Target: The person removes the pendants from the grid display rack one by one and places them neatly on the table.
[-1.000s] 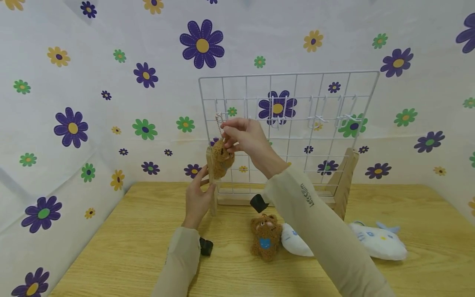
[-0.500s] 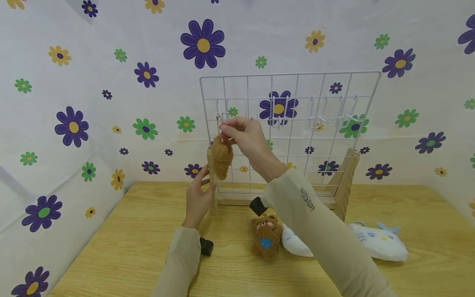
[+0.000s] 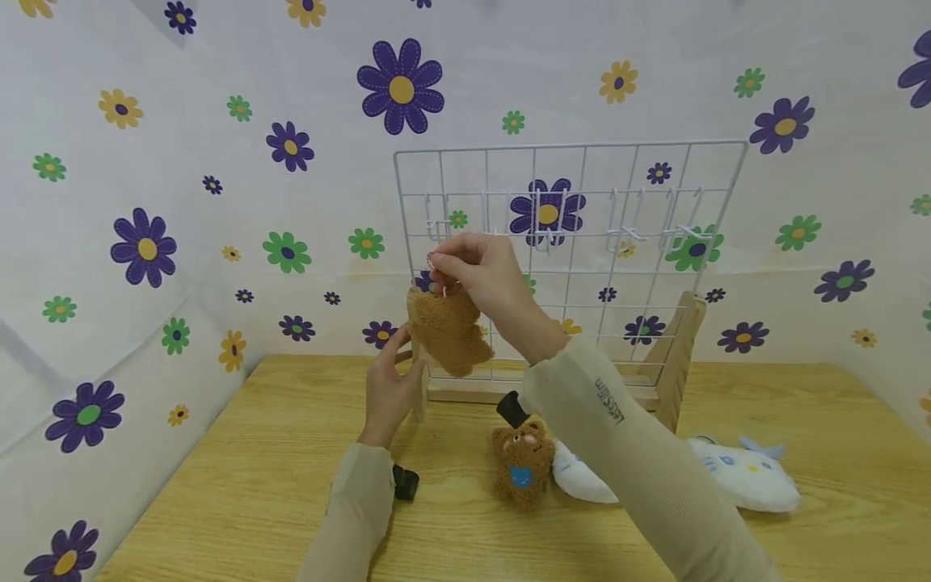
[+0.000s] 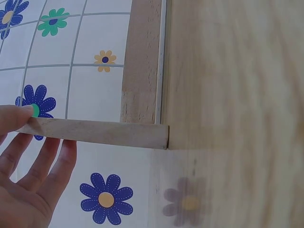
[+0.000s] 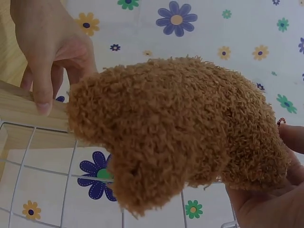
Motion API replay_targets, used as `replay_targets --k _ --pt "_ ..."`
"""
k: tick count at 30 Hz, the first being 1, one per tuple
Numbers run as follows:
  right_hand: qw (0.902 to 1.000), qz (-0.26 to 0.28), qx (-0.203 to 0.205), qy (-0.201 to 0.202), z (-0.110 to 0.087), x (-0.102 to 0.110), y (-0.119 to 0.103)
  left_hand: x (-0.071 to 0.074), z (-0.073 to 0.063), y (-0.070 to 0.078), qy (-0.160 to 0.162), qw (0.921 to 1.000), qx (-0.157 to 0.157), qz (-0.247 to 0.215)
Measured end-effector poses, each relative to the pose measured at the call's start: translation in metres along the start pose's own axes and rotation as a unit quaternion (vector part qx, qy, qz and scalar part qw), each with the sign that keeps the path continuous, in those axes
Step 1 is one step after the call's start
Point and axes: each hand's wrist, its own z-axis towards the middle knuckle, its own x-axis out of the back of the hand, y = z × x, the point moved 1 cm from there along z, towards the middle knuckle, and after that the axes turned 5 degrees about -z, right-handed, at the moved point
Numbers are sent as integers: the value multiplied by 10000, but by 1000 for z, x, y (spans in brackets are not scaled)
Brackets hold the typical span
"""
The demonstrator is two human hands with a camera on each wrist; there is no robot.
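Observation:
My right hand (image 3: pixel 486 276) pinches the bead chain of a curly brown plush bear keychain (image 3: pixel 449 333), just below the leftmost white hook (image 3: pixel 438 226) of the wire grid rack. Tilted, the bear shows mostly plain fur in the head view. In the right wrist view its fluffy body (image 5: pixel 175 123) fills the middle, the right hand's fingers at one end. My left hand (image 3: pixel 390 390) grips the rack's left wooden upright; the left wrist view has the thumb on one side of that upright (image 4: pixel 99 133) and fingers on the other.
Another brown bear plush (image 3: pixel 522 469) with a blue bib lies on the wooden table (image 3: pixel 240 485). Beside it is a white plush (image 3: pixel 578 477), partly behind my right sleeve; another white plush (image 3: pixel 749 477) lies farther right. More white hooks (image 3: pixel 625 230) hang on the grid (image 3: pixel 596 307).
The chain was up at the left hook; my right hand has brought it down and off. The bear has swung round from its face to its back and come nearer. My left hand stays put.

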Motion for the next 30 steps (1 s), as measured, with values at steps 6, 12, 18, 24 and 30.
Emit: replay_targets --k 6,12,18,24,30 --pt "9983 -530 215 -114 -5 3 9 -2 0 0 -24 9999 -76 -91" --pt "9937 -1057 305 -229 -10 4 16 -1 0 0 -17 9999 -104 -123" --pt "9877 -1498 376 -231 -15 9 20 0 0 0 -38 10000 -55 -38" --pt "9829 -1767 426 -286 -17 13 27 0 0 -2 -62 9999 4 -100" --pt "9790 -2003 223 -314 -19 15 30 0 0 0 -50 10000 51 -69"
